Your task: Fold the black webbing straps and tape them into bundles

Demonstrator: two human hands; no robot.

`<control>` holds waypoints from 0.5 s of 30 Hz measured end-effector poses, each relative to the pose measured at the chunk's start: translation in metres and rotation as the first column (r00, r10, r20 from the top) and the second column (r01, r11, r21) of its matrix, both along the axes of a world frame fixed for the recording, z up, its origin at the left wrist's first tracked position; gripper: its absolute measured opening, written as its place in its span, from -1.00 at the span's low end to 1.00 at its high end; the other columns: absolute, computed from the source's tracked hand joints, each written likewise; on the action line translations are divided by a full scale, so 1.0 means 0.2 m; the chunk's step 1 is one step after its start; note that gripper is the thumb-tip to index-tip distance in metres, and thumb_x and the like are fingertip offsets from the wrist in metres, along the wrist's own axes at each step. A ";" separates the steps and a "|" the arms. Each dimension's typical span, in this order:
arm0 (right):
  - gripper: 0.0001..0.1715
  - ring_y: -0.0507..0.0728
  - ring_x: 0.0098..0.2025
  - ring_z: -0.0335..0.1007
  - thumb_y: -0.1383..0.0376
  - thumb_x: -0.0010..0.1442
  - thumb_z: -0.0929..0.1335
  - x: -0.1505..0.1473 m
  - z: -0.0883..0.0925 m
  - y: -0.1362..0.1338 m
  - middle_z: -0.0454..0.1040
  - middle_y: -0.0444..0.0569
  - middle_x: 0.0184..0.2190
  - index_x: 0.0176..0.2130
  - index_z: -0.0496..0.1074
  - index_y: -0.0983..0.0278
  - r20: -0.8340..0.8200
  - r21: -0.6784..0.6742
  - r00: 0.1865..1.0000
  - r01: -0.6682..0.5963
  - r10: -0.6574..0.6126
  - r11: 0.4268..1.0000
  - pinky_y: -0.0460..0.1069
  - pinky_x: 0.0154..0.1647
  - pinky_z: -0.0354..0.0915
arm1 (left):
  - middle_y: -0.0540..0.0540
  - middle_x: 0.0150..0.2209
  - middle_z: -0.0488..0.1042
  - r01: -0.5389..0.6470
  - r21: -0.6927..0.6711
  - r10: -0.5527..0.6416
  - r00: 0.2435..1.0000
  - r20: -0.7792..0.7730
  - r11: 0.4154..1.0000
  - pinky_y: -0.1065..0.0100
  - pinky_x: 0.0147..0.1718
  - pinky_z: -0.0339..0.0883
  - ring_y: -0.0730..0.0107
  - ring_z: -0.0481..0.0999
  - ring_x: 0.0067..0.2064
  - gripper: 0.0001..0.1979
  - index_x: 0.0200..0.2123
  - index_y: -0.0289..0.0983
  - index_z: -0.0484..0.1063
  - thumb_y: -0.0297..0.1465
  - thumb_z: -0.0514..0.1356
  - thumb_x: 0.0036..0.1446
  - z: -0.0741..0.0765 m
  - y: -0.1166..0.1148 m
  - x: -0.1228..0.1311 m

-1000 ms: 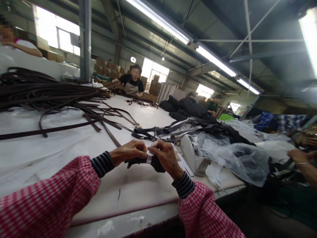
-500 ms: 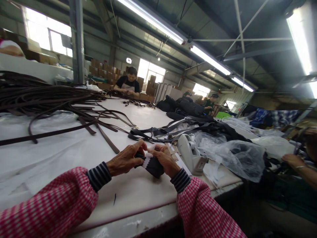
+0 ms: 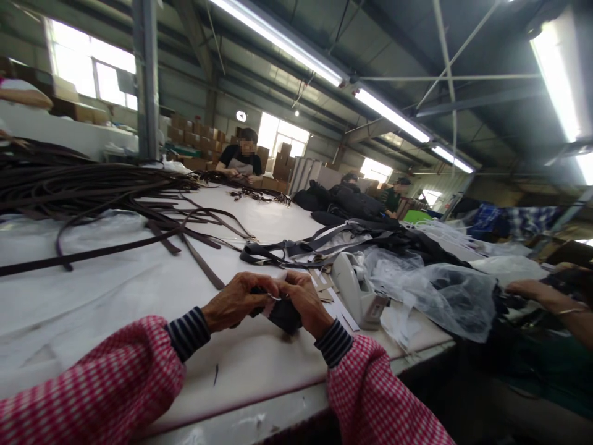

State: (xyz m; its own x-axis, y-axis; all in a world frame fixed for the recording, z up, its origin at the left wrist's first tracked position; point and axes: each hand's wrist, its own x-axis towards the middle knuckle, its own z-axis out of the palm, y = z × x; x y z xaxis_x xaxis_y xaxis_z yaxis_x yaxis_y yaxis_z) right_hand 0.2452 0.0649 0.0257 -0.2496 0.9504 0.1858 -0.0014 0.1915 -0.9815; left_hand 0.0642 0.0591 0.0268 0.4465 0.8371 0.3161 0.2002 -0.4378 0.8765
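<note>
The left hand [image 3: 236, 301] and the right hand [image 3: 303, 300] are brought together just above the near part of the white table [image 3: 259, 364], and a small dark fabric piece [image 3: 283, 315] is pinched between their fingertips, with a pale strip [image 3: 268, 303] barely seen at the point where the thumbs meet. The step in hand is judged to be fine fingertip work on that strip at the piece's upper edge. A firm pinch from one hand and a small, exact pull or press from the other would be called for next, since the fabric looks soft and limp. The table is covered in smooth white sheeting. Long, flat brown straps [image 3: 92, 191] are heaped to the left, and black webbing straps [image 3: 296, 247] are coiled beyond the hands. A white plastic device [image 3: 354, 287] and crumpled clear plastic bags [image 3: 445, 296] lie to the right, where a co-worker's hand [image 3: 532, 289] is seen.
</note>
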 end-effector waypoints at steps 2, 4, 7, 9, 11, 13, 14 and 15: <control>-0.78 -0.02 -0.52 0.18 0.20 0.04 0.46 0.00 -0.01 0.01 0.40 -0.19 -0.56 -0.50 0.47 0.29 -0.045 -0.016 0.999 0.011 -0.011 1.000 -0.10 -0.46 0.13 | -0.06 -0.36 0.57 0.075 -0.052 -0.073 0.997 0.026 0.996 0.36 -0.25 0.33 0.29 0.49 -0.28 -0.87 -0.35 -0.29 0.58 -0.41 0.24 0.01 0.02 0.00 0.00; -0.75 -0.03 -0.56 0.12 0.21 0.02 0.47 0.00 -0.02 0.01 0.35 -0.20 -0.61 -0.55 0.44 0.30 -0.061 -0.015 0.997 0.052 -0.052 0.999 -0.09 -0.49 0.08 | -0.05 -0.42 0.55 0.153 -0.072 -0.152 0.988 0.011 0.986 0.38 -0.30 0.31 0.32 0.48 -0.34 -0.88 -0.36 -0.30 0.58 -0.41 0.24 0.03 0.04 0.00 -0.01; -0.71 -0.02 -0.56 0.15 0.23 0.03 0.46 -0.02 -0.01 0.01 0.32 -0.19 -0.65 -0.60 0.40 0.29 0.005 0.089 0.993 0.116 -0.117 0.989 -0.08 -0.49 0.09 | -0.02 -0.47 0.52 0.168 -0.063 -0.173 0.982 -0.074 0.984 0.42 -0.38 0.25 0.38 0.43 -0.40 -0.89 -0.40 -0.28 0.57 -0.40 0.24 0.07 0.05 -0.01 -0.02; -0.74 0.01 -0.52 0.22 0.25 0.04 0.45 -0.06 0.02 0.00 0.35 -0.19 -0.62 -0.60 0.41 0.28 0.057 0.206 0.982 0.166 -0.181 0.964 -0.07 -0.45 0.15 | -0.02 -0.47 0.52 0.136 -0.064 -0.142 0.983 -0.112 0.989 0.45 -0.44 0.20 0.40 0.39 -0.43 -0.87 -0.42 -0.26 0.57 -0.36 0.24 0.09 0.04 0.00 -0.04; -0.75 0.01 -0.49 0.25 0.25 0.05 0.45 -0.08 0.04 0.00 0.38 -0.19 -0.60 -0.58 0.42 0.27 0.070 0.274 0.974 0.190 -0.217 0.943 -0.08 -0.42 0.19 | -0.03 -0.45 0.52 0.130 -0.088 -0.141 0.980 -0.138 0.988 0.45 -0.50 0.17 0.40 0.35 -0.46 -0.83 -0.37 -0.25 0.59 -0.28 0.25 0.11 0.02 0.02 -0.04; -0.71 0.01 -0.51 0.25 0.19 0.06 0.46 -0.08 0.04 0.00 0.40 -0.18 -0.60 -0.58 0.43 0.27 0.045 0.242 0.981 0.170 -0.186 0.955 -0.08 -0.45 0.19 | -0.03 -0.45 0.51 0.126 -0.088 -0.138 0.979 -0.150 0.988 0.44 -0.51 0.15 0.40 0.33 -0.47 -0.79 -0.35 -0.24 0.59 -0.23 0.26 0.10 -0.01 0.03 -0.04; -0.68 0.00 -0.53 0.24 0.15 0.05 0.48 -0.06 0.04 0.01 0.40 -0.17 -0.60 -0.58 0.43 0.27 0.023 0.208 0.987 0.150 -0.158 0.967 -0.08 -0.47 0.18 | -0.03 -0.46 0.50 0.119 -0.083 -0.131 0.981 -0.146 0.989 0.44 -0.51 0.15 0.40 0.32 -0.47 -0.79 -0.34 -0.23 0.59 -0.21 0.28 0.08 -0.03 0.04 -0.03; -0.65 0.00 -0.55 0.23 0.12 0.04 0.49 -0.05 0.03 0.02 0.40 -0.17 -0.61 -0.58 0.43 0.27 0.001 0.177 0.991 0.128 -0.130 0.976 -0.08 -0.49 0.17 | -0.02 -0.46 0.48 0.115 -0.082 -0.126 0.982 -0.144 0.990 0.44 -0.51 0.16 0.40 0.31 -0.47 -0.79 -0.33 -0.23 0.59 -0.22 0.29 0.05 -0.04 0.05 -0.03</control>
State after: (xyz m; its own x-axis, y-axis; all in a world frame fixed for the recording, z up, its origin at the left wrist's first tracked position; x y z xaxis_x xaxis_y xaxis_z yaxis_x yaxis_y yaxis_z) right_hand 0.2359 0.0679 0.0319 -0.1302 0.9274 0.3506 0.0469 0.3590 -0.9322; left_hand 0.0582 0.0693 0.0180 0.5826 0.7928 0.1789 0.2799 -0.4024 0.8716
